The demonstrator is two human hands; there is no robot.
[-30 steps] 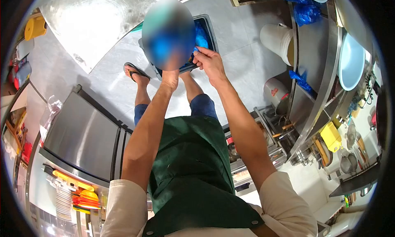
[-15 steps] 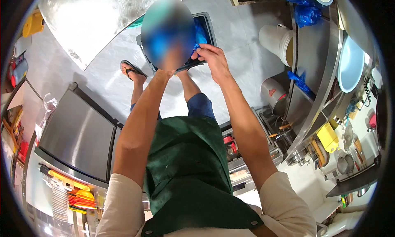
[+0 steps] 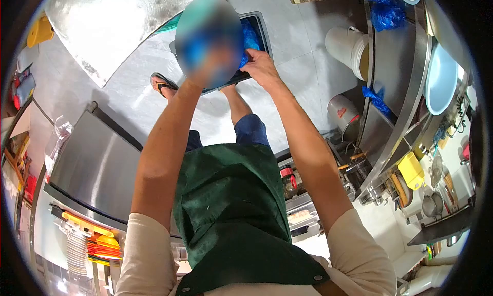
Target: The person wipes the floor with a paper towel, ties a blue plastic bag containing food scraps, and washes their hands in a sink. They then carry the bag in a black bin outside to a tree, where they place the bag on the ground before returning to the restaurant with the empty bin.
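Note:
A dark rectangular bin [image 3: 264,34] stands on the floor in front of me, lined with a blue plastic bag [image 3: 250,36]. My right hand [image 3: 261,68] is at the bin's near right side, its fingers pinched on the blue bag's edge. My left hand [image 3: 215,59] reaches over the bin, but a blurred oval patch covers it, and its fingers cannot be made out. Blue and green show dimly inside that patch. Behind the bin, part of a green ridged item [image 3: 168,25] is visible.
A shiny metal surface [image 3: 118,23] lies ahead on the left. White buckets [image 3: 341,44] stand at the right, beside metal shelving [image 3: 405,54] with blue plastic bags and a light blue basin [image 3: 441,80]. A steel cabinet [image 3: 97,167] is on my left.
My left hand and forearm have shifted slightly left. My right hand has moved a little left and down along the bin's edge, still pinching the blue bag.

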